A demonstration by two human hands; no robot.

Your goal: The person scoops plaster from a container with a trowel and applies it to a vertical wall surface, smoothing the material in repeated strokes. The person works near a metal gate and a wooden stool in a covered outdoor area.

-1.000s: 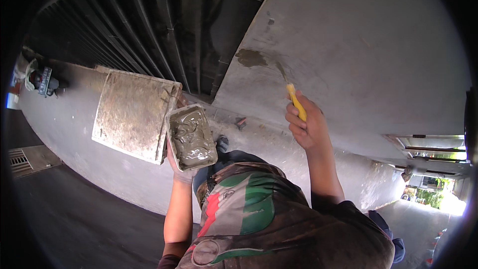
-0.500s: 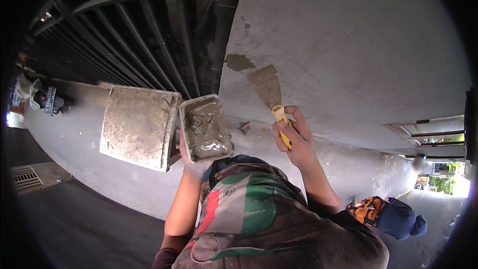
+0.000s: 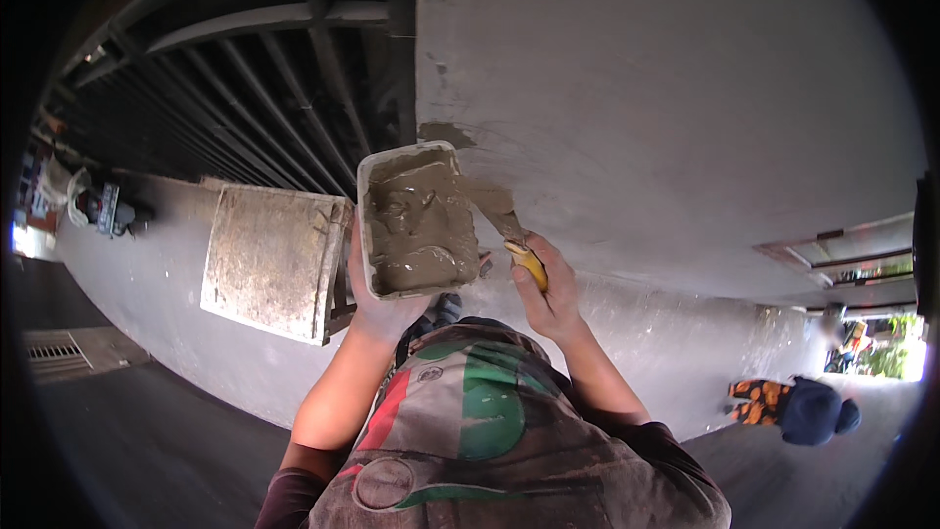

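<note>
A white plastic tub (image 3: 367, 255) full of wet grey-brown filler (image 3: 416, 225) rests in my left hand (image 3: 384, 313), whose fingers wrap its near left side and underside. My right hand (image 3: 550, 286) is closed round the yellow handle of a putty knife (image 3: 493, 202). Filler coats the blade, which lies at the tub's right rim; its tip overlaps the rim, and I cannot tell whether they touch. Just beyond the tub, a damp filler patch (image 3: 446, 134) marks the grey wall (image 3: 646, 108) near its left edge.
Left of the tub stands a worn, pale square board (image 3: 271, 260) on a dark frame. Behind it are dark metal gate bars (image 3: 245, 98). A person in dark blue (image 3: 815, 409) is at the lower right, and a framed window (image 3: 842, 255) is set at the right.
My left hand has lifted the tub farther up the view. My right hand has brought the putty knife down and left from the wall to the tub's rim. The other person has shifted right.
</note>
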